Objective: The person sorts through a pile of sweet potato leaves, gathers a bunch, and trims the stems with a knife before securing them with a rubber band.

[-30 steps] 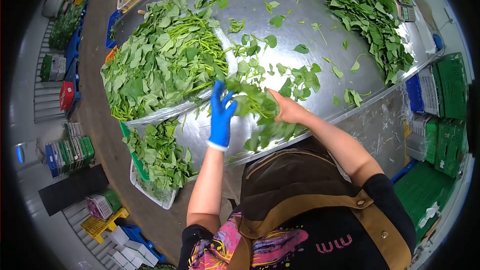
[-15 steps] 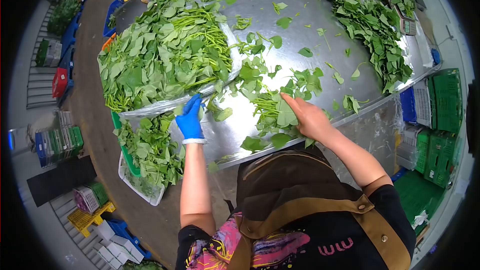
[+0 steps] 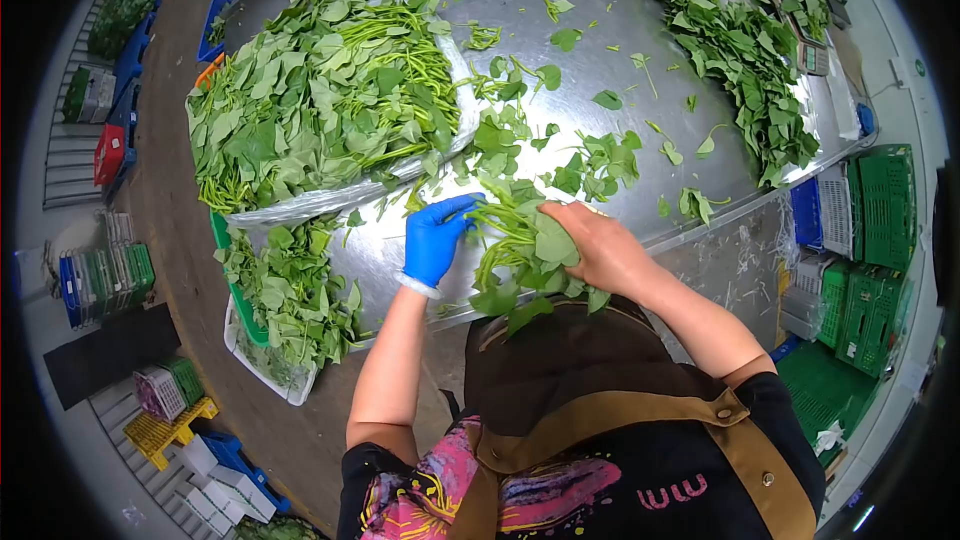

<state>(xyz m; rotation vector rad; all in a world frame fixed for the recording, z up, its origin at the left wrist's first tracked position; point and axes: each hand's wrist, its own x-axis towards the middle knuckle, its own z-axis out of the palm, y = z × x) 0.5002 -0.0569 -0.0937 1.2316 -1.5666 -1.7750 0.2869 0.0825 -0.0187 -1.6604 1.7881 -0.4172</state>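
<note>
A bunch of leafy greens (image 3: 512,240) with pale green stems is lifted just above the near edge of the metal table. My right hand (image 3: 600,248), bare, is closed around its leafy right side. My left hand (image 3: 433,243), in a blue glove, has its fingers closed at the stem ends on the left; the exact grip is partly hidden. Loose leaves (image 3: 600,162) lie just beyond the bunch. A large heap of greens (image 3: 330,105) in a plastic-lined container is to the left, its clear plastic liner (image 3: 350,193) folded over the rim.
More greens (image 3: 300,285) hang over a crate at the table's near left. A long row of greens (image 3: 740,65) runs along the right of the metal table (image 3: 690,155), beside a scale (image 3: 815,60). Green crates (image 3: 880,210) are stacked at the far right.
My left hand has moved right, from the plastic liner to the stem ends. My right hand has closed on the bunch, lifting and turning it slightly left.
</note>
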